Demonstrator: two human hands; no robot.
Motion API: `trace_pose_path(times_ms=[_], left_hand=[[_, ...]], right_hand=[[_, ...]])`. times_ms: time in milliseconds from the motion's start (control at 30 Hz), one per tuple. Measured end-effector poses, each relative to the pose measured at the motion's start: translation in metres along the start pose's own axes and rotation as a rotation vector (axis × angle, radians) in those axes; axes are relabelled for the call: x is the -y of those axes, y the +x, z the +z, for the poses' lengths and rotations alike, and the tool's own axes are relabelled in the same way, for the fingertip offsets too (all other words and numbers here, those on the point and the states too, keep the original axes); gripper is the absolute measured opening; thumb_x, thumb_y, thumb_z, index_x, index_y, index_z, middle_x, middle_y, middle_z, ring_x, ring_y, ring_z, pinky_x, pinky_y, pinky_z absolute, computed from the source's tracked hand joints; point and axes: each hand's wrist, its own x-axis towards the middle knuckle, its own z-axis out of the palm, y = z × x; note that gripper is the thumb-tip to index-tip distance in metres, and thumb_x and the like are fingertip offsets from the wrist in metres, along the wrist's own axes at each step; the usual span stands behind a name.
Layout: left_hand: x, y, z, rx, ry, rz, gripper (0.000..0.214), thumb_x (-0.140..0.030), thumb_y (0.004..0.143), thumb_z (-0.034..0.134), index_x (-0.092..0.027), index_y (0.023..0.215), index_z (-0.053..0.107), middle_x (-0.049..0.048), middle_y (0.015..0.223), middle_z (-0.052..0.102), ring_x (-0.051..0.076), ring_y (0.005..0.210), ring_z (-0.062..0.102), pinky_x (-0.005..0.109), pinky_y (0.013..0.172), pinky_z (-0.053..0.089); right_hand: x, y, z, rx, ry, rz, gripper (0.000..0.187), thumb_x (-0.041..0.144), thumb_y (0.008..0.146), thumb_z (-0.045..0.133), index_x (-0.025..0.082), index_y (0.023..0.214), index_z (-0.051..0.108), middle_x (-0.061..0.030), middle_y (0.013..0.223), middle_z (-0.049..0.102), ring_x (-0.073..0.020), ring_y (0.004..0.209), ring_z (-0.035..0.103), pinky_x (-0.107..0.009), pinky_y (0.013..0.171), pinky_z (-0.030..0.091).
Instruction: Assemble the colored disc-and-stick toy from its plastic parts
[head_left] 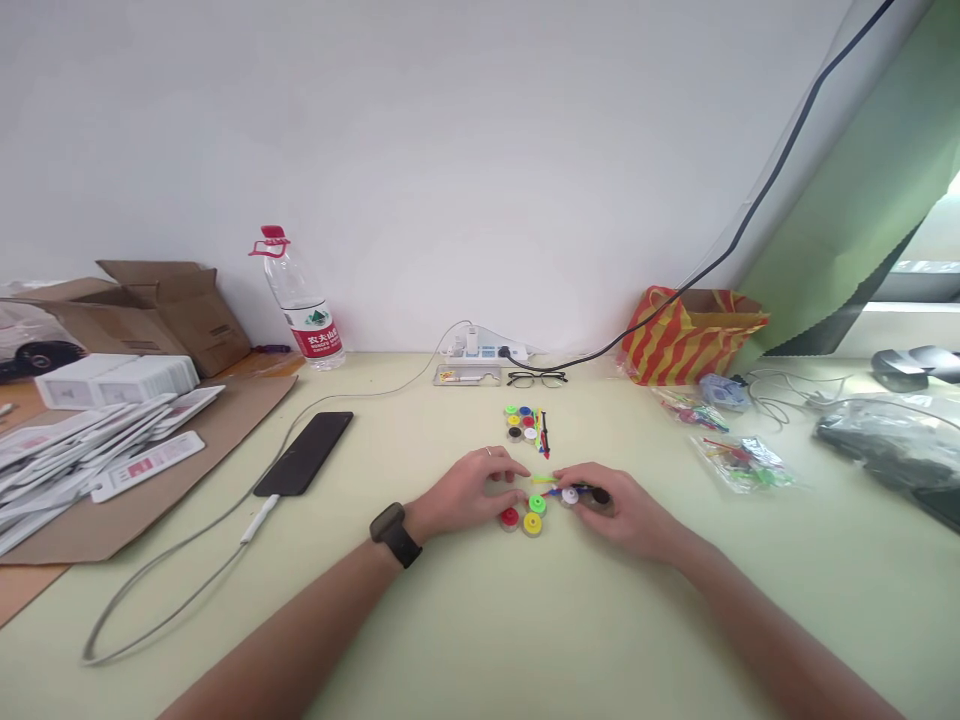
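My left hand (pixel 484 488), with a black watch on its wrist, rests low over the table, thumb and forefinger apart. Just right of its fingertips lie a red round piece (pixel 509 519), a green round piece (pixel 537 505) and a yellow round piece (pixel 532 525). My right hand (pixel 611 508) curves over a white round piece (pixel 570 496) and a black round piece (pixel 601 496), its thumb and forefinger apart. Near its forefinger tip is a thin yellow-green stick (pixel 543 479). A blue stick (pixel 554 491) lies partly under that hand.
Beyond my hands sits a second group of coloured round pieces (pixel 515 433) beside thin sticks (pixel 544 435). A phone (pixel 304 455) on its cable lies left, glasses (pixel 536 379) and a power strip (pixel 487 351) at the wall. Bagged parts (pixel 745 463) and a striped bag (pixel 686 340) stand right.
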Motion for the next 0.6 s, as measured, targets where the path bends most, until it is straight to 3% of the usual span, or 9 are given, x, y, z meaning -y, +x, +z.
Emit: trace_pose_path(times_ms=[133, 233, 367, 500, 600], left_hand=[[-0.003, 0.001, 0.006, 0.010, 0.010, 0.064, 0.019, -0.038, 0.095, 0.070, -0.029, 0.108, 0.080, 0.0043, 0.106, 0.070, 0.021, 0.102, 0.065, 0.033, 0.091, 0.051], [0.000, 0.001, 0.004, 0.017, -0.006, 0.042, 0.011, -0.031, 0.093, 0.072, -0.026, 0.098, 0.080, 0.0039, 0.101, 0.071, 0.019, 0.095, 0.066, 0.032, 0.087, 0.052], [0.006, 0.001, 0.000, -0.008, -0.008, 0.022, 0.016, -0.017, 0.090, 0.064, -0.023, 0.096, 0.078, 0.0045, 0.099, 0.071, 0.018, 0.090, 0.066, 0.030, 0.081, 0.053], [0.004, 0.000, 0.001, -0.011, 0.001, 0.056, 0.038, -0.008, 0.086, 0.059, -0.026, 0.114, 0.077, 0.0051, 0.113, 0.070, 0.020, 0.101, 0.066, 0.032, 0.090, 0.054], [-0.001, -0.001, 0.002, 0.004, 0.030, 0.108, 0.036, -0.016, 0.092, 0.063, -0.031, 0.123, 0.076, 0.0055, 0.124, 0.069, 0.024, 0.118, 0.062, 0.039, 0.106, 0.049]], right_hand=[[0.007, -0.001, 0.012, 0.022, 0.054, -0.034, 0.042, 0.022, 0.092, 0.062, 0.030, 0.132, 0.067, -0.0058, 0.137, 0.070, -0.0254, 0.125, 0.067, -0.041, 0.107, 0.055], [0.003, 0.001, 0.009, -0.037, 0.007, -0.026, 0.034, 0.025, 0.094, 0.062, 0.029, 0.127, 0.069, -0.0075, 0.133, 0.071, -0.0264, 0.121, 0.068, -0.043, 0.103, 0.056], [-0.006, 0.003, -0.006, -0.017, -0.062, -0.020, 0.028, 0.019, 0.095, 0.056, 0.027, 0.116, 0.073, -0.0078, 0.119, 0.074, -0.0257, 0.113, 0.068, -0.042, 0.096, 0.058], [-0.005, 0.003, -0.013, 0.009, -0.041, -0.007, 0.031, 0.015, 0.095, 0.051, 0.027, 0.114, 0.073, -0.0070, 0.116, 0.073, -0.0236, 0.106, 0.069, -0.039, 0.091, 0.059], [-0.001, 0.002, -0.013, 0.021, 0.002, 0.022, 0.031, 0.015, 0.093, 0.051, 0.026, 0.113, 0.073, -0.0066, 0.115, 0.073, -0.0236, 0.106, 0.070, -0.040, 0.093, 0.059]])
